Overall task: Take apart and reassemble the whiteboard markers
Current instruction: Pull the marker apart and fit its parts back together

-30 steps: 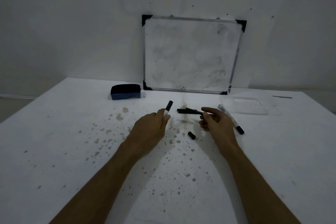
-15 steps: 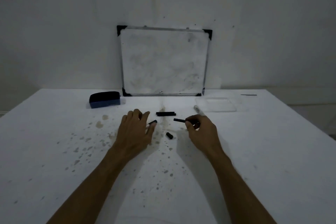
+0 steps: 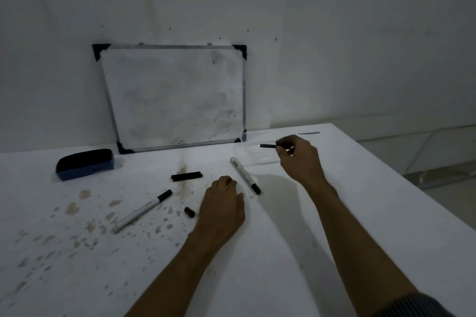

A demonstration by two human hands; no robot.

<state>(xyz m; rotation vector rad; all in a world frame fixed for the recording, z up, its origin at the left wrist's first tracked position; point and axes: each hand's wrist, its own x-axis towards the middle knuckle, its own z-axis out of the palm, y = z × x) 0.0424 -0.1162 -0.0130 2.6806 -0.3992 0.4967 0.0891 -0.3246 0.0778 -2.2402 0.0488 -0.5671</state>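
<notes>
Right hand (image 3: 298, 159) pinches black marker piece (image 3: 268, 146) above clear tray (image 3: 257, 159).

Dim room, low light. Plain white wall (image 3: 334, 33) w/ small dark specks, beyond the hands. White table (image 3: 283, 252) under them, brownish stains on surface left of left hand. Pale floor (image 3: 458, 175) far right of right hand.
</notes>
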